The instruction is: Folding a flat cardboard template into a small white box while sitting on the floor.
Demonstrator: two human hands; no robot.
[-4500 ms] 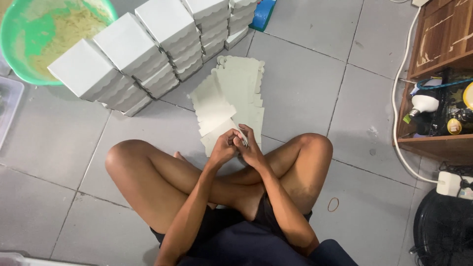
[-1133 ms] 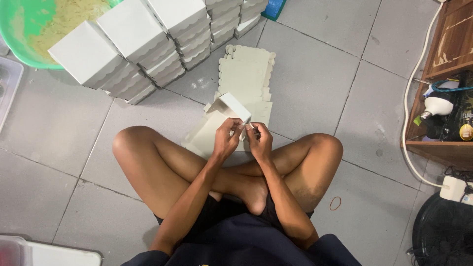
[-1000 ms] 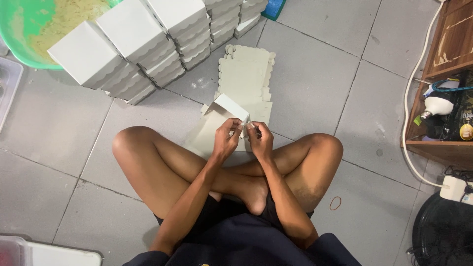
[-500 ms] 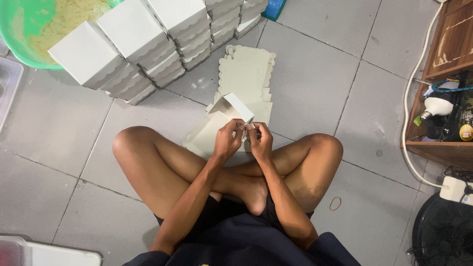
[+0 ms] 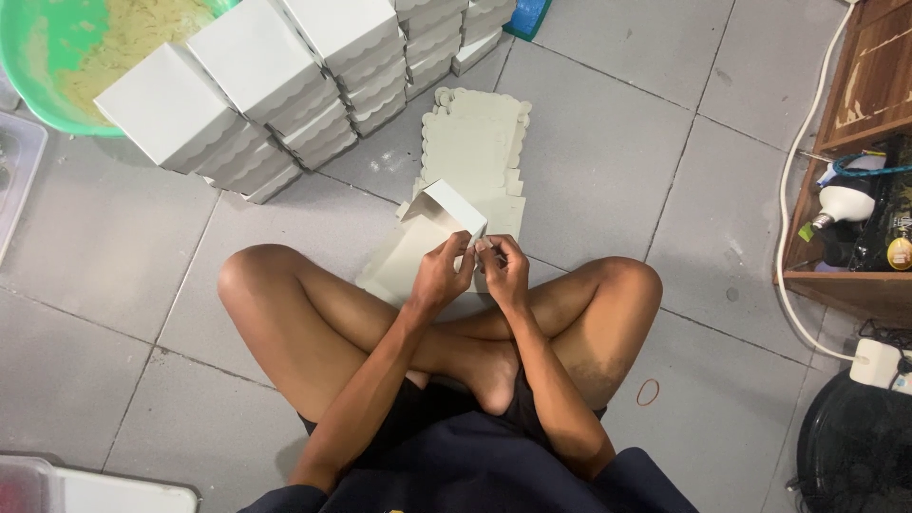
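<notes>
Since a moment ago, barely shifted: half-folded white box tipped slightly more upright, same spot above crossed legs. Left hand pinching the box's near flap, right hand gripping the same edge just beside it, fingertips touching. Flat box blanks on tiled floor behind; stacked finished boxes beyond, near green basin.

green basin: far up-left of hand | wooden shelf: far right | rubber band: on floor, lower right | black fan: bottom-right corner
</notes>
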